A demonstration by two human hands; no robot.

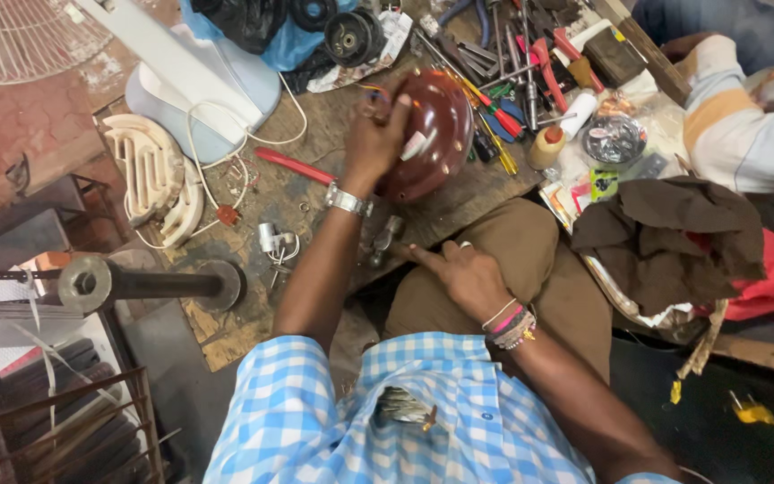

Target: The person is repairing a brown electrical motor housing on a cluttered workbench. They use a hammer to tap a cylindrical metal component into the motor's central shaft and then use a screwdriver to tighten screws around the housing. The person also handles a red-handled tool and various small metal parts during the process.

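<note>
- Wooden and worn, the workbench (253, 314) is crowded with tools and loose parts, and a brick floor shows past its far left corner.
- At the middle of the bench stands a round brown motor housing (436, 134), tipped up on its edge.
- The person's left hand (376, 139) is wrapped around the left side of the housing, fingers pressed on its rim, holding it up. A silver watch (347, 200) sits on that wrist.
- The right hand (466, 273) rests on the person's knee, just off the near edge of the bench. It holds nothing; one finger points out and the rest are curled loosely.
- I think the step in hand is steadying and turning the housing to look at it. No tool is on it now.
- Any next move, I guess, needs the free hand to pick up a tool while the other keeps the housing from rolling.
- Behind the housing, at the far edge, lies a heap of screwdrivers and pliers (503, 81).
- A small bottle with an orange cap (546, 146) stands just right of the housing.
- A red-handled tool (293, 166) lies left of the hand, near white wires (226, 170).
- A white fan base (199, 90) sits near the far left corner, with a cream plastic grille piece (150, 175) beside it.
- A heavy metal rod with a round end (136, 285) lies at the near left edge.
- A brown cloth (674, 237) is heaped at the right side.
- Another person's striped sleeve (736, 116) shows at the far right.
</note>
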